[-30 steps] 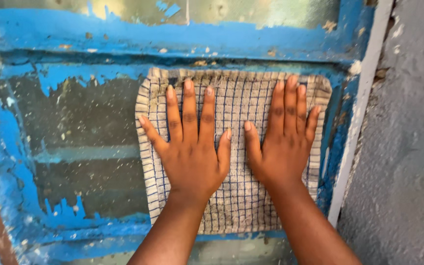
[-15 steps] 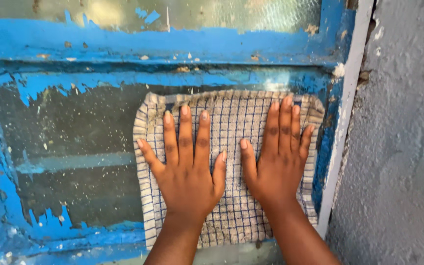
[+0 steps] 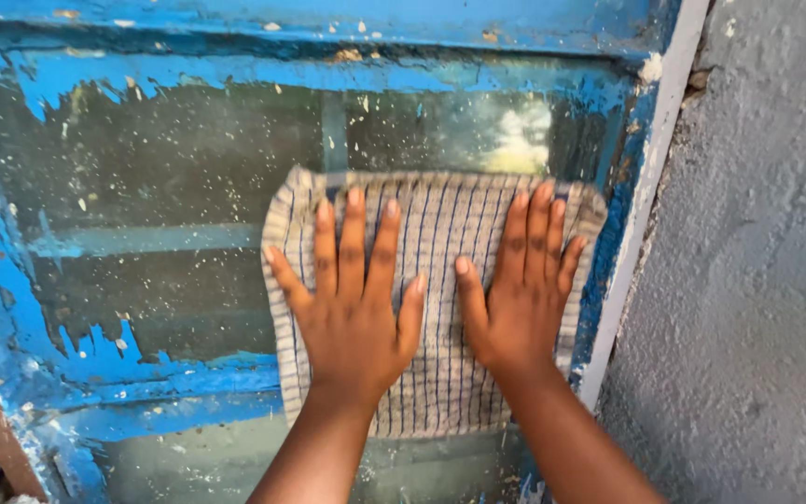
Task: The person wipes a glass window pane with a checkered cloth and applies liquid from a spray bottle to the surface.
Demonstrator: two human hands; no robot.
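Cloth (image 3: 440, 373), beige with thin blue checks, lies spread flat against a dirty glass pane (image 3: 160, 177). Both hands press on it side by side: the left hand (image 3: 352, 317) with fingers fanned apart, the right hand (image 3: 515, 299) with fingers closer together, each grip flat and open rather than clutching the fabric. Around them runs a window frame (image 3: 11, 308) of peeling blue paint. Right of the right hand stands a rough grey wall (image 3: 757, 280).

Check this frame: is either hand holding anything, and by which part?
Neither grips anything. The left hand and right hand lie flat, fingers spread, pressing the middle of a checked cloth against the dirty glass pane.
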